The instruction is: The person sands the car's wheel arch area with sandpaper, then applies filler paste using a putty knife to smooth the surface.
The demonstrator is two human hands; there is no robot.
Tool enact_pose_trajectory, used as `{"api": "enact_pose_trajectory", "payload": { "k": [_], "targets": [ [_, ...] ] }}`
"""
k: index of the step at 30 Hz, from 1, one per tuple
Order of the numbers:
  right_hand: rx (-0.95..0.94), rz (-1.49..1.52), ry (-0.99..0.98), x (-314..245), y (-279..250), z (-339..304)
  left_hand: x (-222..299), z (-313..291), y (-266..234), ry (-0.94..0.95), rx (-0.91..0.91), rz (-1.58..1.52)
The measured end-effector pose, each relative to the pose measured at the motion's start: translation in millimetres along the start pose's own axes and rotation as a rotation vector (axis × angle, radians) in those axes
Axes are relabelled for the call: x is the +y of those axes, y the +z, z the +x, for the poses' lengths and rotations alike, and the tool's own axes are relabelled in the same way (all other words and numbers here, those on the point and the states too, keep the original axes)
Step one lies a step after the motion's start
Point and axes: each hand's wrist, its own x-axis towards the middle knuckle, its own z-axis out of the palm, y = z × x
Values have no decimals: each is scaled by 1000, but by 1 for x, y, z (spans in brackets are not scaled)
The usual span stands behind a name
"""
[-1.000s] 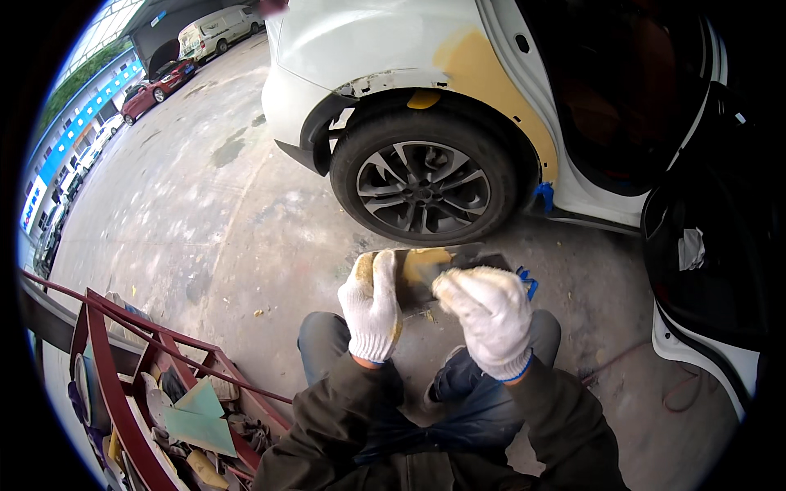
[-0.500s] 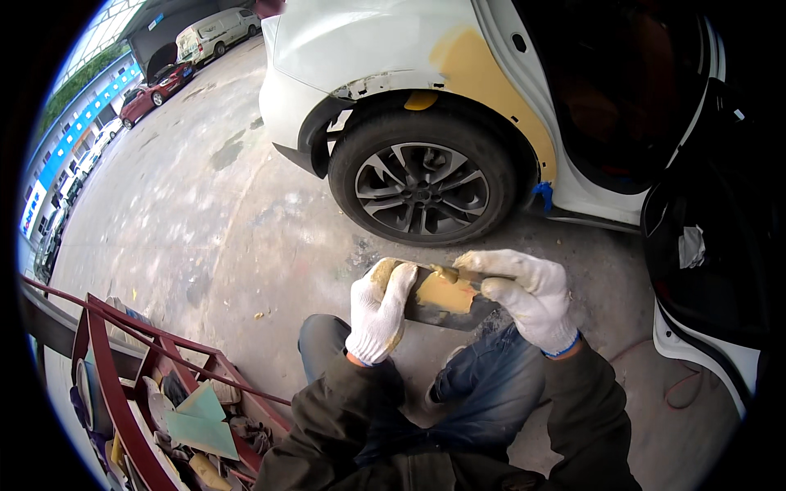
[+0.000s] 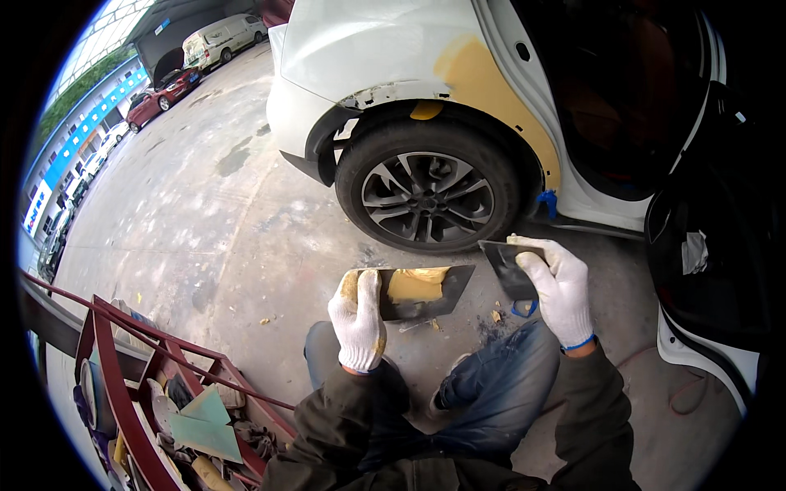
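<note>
In a white knit glove smeared with yellow, my left hand (image 3: 358, 319) is closed on the left end of a dark flat putty board (image 3: 426, 308). Yellow body filler (image 3: 415, 285) lies on the board's upper face, thickest along its far edge. My right hand (image 3: 557, 288), also gloved, grips a dark, thin putty spreader (image 3: 505, 268), tilted and apart from the board. Beyond both hands stands a white car's rear wheel (image 3: 427, 198). A smooth yellow filler patch (image 3: 496, 80) covers the panel above and right of its arch.
At lower left a dark red metal rack (image 3: 123, 385) holds scraps and a green sheet (image 3: 206, 424). The car's rear door (image 3: 708, 270) hangs open at right. A thin red hose (image 3: 684, 401) lies on the concrete floor. Parked vehicles stand far left.
My right hand has drawn the spreader away from the board to the right. My left hand has shifted slightly left and down with the board. The filler is now gathered toward the far edge.
</note>
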Motion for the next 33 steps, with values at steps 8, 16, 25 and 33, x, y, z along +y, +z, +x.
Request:
{"api": "enact_pose_trajectory", "payload": {
  "k": [8, 16, 25, 33],
  "targets": [
    [151, 564, 364, 33, 65, -24, 5, -22, 23, -7, -20, -101],
    [207, 807, 264, 6, 67, -24, 6, -47, 11, 32, -353, 371],
    [-507, 272, 85, 0, 26, -13, 9, -5, -14, 2, -221, 258],
    [-55, -559, -809, -30, 72, -20, 17, -2, -24, -5, -73, 202]
  ]
}}
